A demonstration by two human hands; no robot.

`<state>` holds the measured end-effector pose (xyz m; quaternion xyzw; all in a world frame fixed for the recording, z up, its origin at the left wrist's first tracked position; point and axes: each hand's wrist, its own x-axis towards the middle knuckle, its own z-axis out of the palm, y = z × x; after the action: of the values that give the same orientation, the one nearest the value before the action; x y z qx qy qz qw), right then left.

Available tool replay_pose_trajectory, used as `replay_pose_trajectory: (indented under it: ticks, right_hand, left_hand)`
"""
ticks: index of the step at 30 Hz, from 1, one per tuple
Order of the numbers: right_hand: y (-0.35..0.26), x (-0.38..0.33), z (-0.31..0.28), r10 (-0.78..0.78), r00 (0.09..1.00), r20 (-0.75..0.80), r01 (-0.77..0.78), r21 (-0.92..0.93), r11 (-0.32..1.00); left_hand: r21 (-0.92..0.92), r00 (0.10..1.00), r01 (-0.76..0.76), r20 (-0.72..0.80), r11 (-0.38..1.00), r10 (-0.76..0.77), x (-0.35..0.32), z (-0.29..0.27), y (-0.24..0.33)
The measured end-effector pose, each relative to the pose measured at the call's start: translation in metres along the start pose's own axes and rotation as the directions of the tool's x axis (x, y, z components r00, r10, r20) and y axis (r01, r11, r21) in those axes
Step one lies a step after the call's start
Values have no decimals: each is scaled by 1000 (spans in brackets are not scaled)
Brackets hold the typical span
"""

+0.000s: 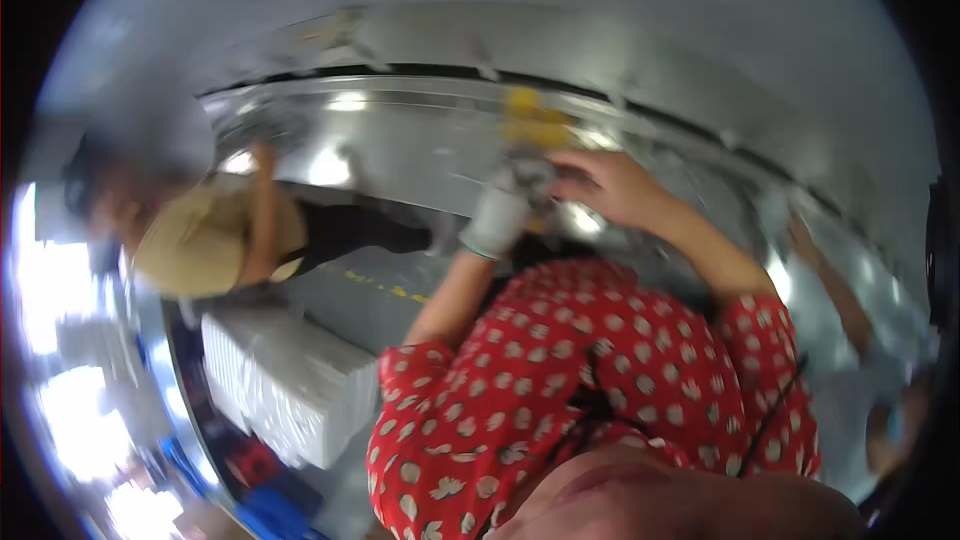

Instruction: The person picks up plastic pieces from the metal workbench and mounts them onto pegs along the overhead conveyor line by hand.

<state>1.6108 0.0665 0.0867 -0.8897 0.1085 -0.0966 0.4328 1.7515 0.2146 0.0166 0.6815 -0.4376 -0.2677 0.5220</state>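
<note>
My left hand point(500, 212) wears a white work glove and is closed in front of my body, its fingers blurred around a small grey thing that I cannot make out. My bare right hand point(628, 192) meets it from the right, with curled fingers pressed close to the left fingertips. Something dark shows between the two hands, too smeared to name. Just beyond them, yellow parts point(532, 120) stand at the shiny metal workbench point(400, 145).
A co-worker in a tan top point(205, 240) stands to the left along the bench. Behind lies a plastic-wrapped white stack point(285, 375), with blue bins point(275, 512) near it. Another person's arm point(835, 290) reaches in at the right. Yellow markings point(385, 287) run along the grey floor.
</note>
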Motion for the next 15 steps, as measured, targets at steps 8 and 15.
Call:
replay_pose_trajectory:
  ticks: [8, 15]
  right_hand:
    - [59, -108, 11, 394, 914, 100, -303, 814, 495]
    - [58, -80, -14, 285, 927, -242, 0, 763, 646]
  left_hand:
    - [-254, 928, 278, 319, 926, -191, -7, 93, 25]
    - [-199, 958, 247, 198, 948, -208, 5, 43, 34]
